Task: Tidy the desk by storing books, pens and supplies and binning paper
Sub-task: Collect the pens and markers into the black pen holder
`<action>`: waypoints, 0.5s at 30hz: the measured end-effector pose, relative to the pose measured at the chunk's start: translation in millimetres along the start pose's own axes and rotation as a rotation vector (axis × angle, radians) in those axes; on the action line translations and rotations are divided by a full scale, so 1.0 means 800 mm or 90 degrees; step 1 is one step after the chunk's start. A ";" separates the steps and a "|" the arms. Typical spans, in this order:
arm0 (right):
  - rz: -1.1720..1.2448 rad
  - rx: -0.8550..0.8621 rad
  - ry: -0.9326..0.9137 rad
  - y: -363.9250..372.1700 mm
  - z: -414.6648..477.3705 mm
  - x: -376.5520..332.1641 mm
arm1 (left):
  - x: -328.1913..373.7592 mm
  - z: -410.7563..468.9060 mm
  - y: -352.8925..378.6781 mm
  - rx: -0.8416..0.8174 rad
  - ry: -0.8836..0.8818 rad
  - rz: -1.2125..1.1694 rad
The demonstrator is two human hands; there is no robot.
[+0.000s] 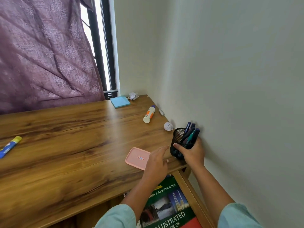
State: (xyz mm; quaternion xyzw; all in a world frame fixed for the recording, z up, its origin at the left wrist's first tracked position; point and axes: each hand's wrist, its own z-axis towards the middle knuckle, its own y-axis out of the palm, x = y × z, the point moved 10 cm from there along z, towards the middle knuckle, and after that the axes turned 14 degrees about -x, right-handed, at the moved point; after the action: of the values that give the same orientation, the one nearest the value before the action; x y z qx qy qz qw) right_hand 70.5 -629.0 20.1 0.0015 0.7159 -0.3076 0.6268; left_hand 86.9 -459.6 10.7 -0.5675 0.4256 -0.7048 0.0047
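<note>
My right hand (192, 154) grips a black mesh pen holder (178, 139) with several pens (190, 131) in it, at the wooden desk's (65, 145) right edge by the wall. My left hand (156, 162) hovers flat with straight fingers over a pink lid (135, 157), reaching toward the holder. A crumpled paper ball (168, 126) lies just beyond the holder. Farther back lie a white glue bottle (149, 114), a small battery-like cylinder (161, 112), a blue sticky-note pad (120, 101) and another crumpled paper (133, 96). A blue and yellow glue stick (9, 146) lies at far left.
A green illustrated book (167, 204) sits on a shelf below the desk's right end. A purple curtain (46, 50) and a window (100, 46) stand behind the desk. The white wall (230, 79) runs along the right side.
</note>
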 end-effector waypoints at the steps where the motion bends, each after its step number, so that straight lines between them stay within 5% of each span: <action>1: -0.003 0.000 -0.006 0.001 0.004 0.000 | -0.005 0.000 0.000 0.002 -0.010 0.003; 9: -0.108 0.024 -0.003 0.008 -0.021 -0.001 | -0.017 -0.010 0.003 0.030 -0.062 -0.026; 15: -0.059 -0.082 0.044 0.030 -0.061 0.004 | -0.015 -0.057 -0.004 0.067 -0.115 -0.036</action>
State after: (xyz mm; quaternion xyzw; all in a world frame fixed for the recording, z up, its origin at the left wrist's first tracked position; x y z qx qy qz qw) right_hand 35.3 -588.8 7.8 -0.0612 0.7547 -0.2896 0.5856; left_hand 56.1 -424.8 3.1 -0.6396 0.3697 -0.6719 0.0533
